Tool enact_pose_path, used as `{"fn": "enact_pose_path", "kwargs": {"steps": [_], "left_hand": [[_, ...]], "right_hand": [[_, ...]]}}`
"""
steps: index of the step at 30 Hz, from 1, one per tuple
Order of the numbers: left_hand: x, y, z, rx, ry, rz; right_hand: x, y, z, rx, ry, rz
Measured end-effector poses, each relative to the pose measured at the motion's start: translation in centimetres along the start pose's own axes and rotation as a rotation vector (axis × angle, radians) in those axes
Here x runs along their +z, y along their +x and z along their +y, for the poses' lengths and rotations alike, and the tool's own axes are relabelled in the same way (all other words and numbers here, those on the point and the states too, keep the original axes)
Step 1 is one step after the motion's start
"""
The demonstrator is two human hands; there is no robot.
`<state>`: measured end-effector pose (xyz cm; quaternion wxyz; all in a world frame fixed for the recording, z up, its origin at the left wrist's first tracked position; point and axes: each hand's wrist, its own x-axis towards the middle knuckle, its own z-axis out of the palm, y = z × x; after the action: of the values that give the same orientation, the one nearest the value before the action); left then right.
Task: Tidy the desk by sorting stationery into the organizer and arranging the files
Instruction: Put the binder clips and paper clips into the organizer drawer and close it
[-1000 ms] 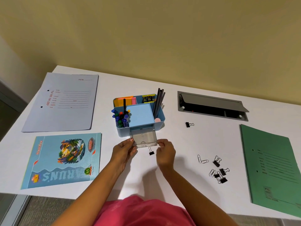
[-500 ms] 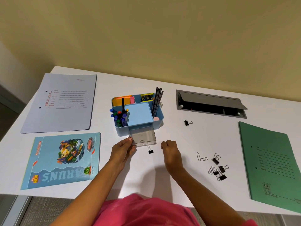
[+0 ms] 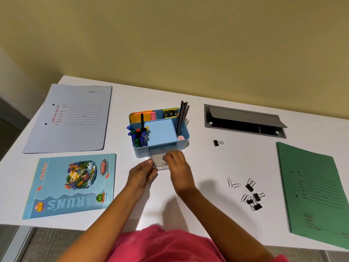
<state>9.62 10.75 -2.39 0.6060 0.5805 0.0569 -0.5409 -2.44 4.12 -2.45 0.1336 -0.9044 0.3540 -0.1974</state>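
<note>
The blue organizer stands mid-desk with markers, sticky notes and black pencils in it. Its clear drawer is pulled out toward me. My left hand pinches the drawer's front left corner. My right hand hovers over the drawer's right side with its fingertips bunched downward. The small black binder clip that lay in front of the drawer is out of sight beneath this hand. A lilac file lies at back left, a blue notebook at front left and a green file at right.
One binder clip lies alone right of the organizer. Several binder clips and paper clips are scattered between my right arm and the green file. A grey cable hatch stands open at back right.
My right hand let go of the drawer's right corner, drew back to the right, then moved up-left over the drawer. The binder clip in front of the drawer is no longer visible.
</note>
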Motion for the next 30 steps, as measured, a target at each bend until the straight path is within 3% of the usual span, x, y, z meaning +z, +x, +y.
{"fn": "enact_pose_path", "kwargs": {"steps": [2,5,11,16,21,27,30], "left_hand": [[-0.1,0.2,-0.1,-0.002,0.011,-0.003],[-0.3,0.6,-0.4,-0.006,0.022,-0.016],[-0.4,0.6,-0.3,-0.019,-0.017,-0.014],[-0.4,0.6,-0.2,-0.027,0.001,-0.002],[-0.4,0.6,-0.1,-0.031,0.015,0.006],[-0.5,0.5,0.0,-0.040,0.022,-0.004],[-0.6,0.5,0.0,-0.043,0.029,-0.013]], "right_hand": [[0.6,0.2,0.3,-0.032,0.002,-0.002],[0.0,-0.4,0.7,0.106,0.095,0.011],[-0.3,-2.7,1.7,0.430,0.345,0.339],[1.7,-3.8,2.0,0.609,0.567,0.174],[3.4,-4.2,2.0,0.598,0.450,0.040],[2.3,-4.6,3.2,0.662,0.409,0.079],[1.2,-4.5,3.7,0.753,0.355,0.203]]}}
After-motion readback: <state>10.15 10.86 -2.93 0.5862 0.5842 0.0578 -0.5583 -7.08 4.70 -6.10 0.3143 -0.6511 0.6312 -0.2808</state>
